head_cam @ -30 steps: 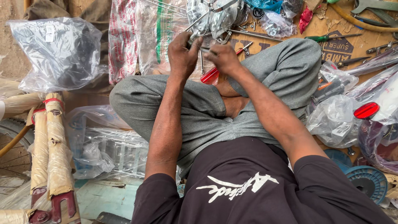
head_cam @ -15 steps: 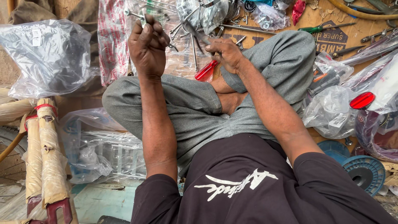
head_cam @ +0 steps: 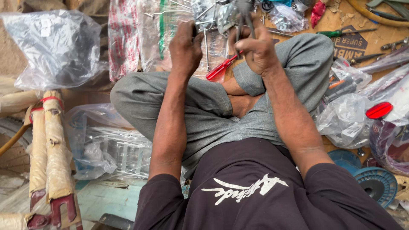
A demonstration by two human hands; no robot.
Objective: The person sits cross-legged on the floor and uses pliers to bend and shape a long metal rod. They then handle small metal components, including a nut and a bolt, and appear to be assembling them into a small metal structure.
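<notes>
At the far left a clear plastic bag (head_cam: 53,49) lies puffed up on the floor, and below it stand paper-wrapped frame tubes (head_cam: 49,149) ending in red fork tips. The person sits cross-legged in grey trousers, both forearms raised toward the top of the view. The left hand (head_cam: 185,49) is closed into a fist, its fingers (head_cam: 191,30) curled tight around the left side of a shiny metal assembly (head_cam: 215,15) of brackets and thin rods held just above the knees. That assembly looks stiff and hard, light enough for one hand yet awkward, with loose wire ends that could snag or prick; the sturdier bracket body seems the safest place to hold it, as thin rods would likely bend or slip. The right hand (head_cam: 257,49) is bent at the wrist, its fingers pinching a dark slender tool (head_cam: 246,17), probably pliers, whose tip meets the assembly; its exact bite is hidden. Beneath the hands a red-handled screwdriver (head_cam: 221,68) rests on the floor. Farther right lie bagged parts (head_cam: 345,119), a red reflector (head_cam: 379,110) and blue spools (head_cam: 377,183).
</notes>
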